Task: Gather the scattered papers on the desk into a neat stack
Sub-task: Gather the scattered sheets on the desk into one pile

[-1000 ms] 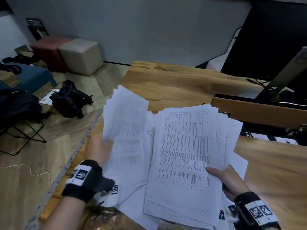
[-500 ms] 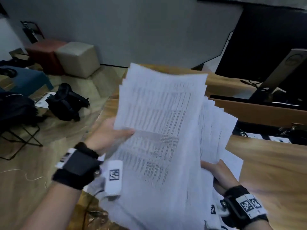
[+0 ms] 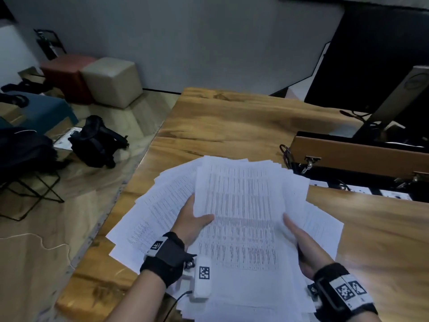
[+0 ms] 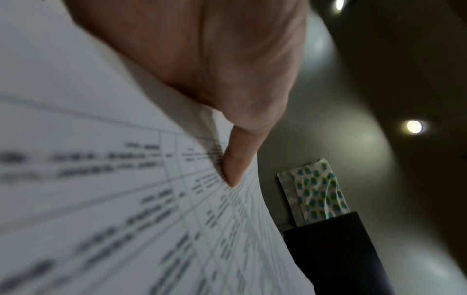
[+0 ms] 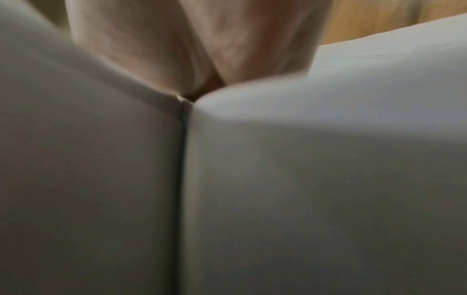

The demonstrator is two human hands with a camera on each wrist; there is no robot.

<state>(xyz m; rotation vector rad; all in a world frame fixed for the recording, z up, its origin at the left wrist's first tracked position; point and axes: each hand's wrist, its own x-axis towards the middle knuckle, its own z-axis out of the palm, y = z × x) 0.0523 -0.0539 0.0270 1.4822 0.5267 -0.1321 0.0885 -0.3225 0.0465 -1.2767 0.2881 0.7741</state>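
Both hands hold a thick, uneven sheaf of white printed paper sheets (image 3: 241,219) covered in rows of small tabular text, above the near part of a brown wood-grain desk (image 3: 232,122). The left hand (image 3: 192,223) grips the sheaf's left edge: its thumb lies across the top sheet and the fingers pass underneath, out of sight in the head view. The left wrist view shows one fingertip (image 4: 236,169) pressed against a printed page (image 4: 113,199), with the palm (image 4: 202,59) close behind it. The right hand (image 3: 304,242) grips the sheaf's right edge, thumb on top, fingers hidden below; in the right wrist view blurred sheets (image 5: 303,179) close in on the palm (image 5: 197,44) from both sides. Left of the left hand's grip, further sheets (image 3: 157,212) fan outward over the desk edge, their corners not aligned. Right of the right hand's grip, more sheets (image 3: 325,226) spread beyond the main sheaf. Beyond the sheaf, away from the person, stands a brown wooden box with metal latches (image 3: 355,154). On the floor far left of the left hand lies a black bag (image 3: 95,140).
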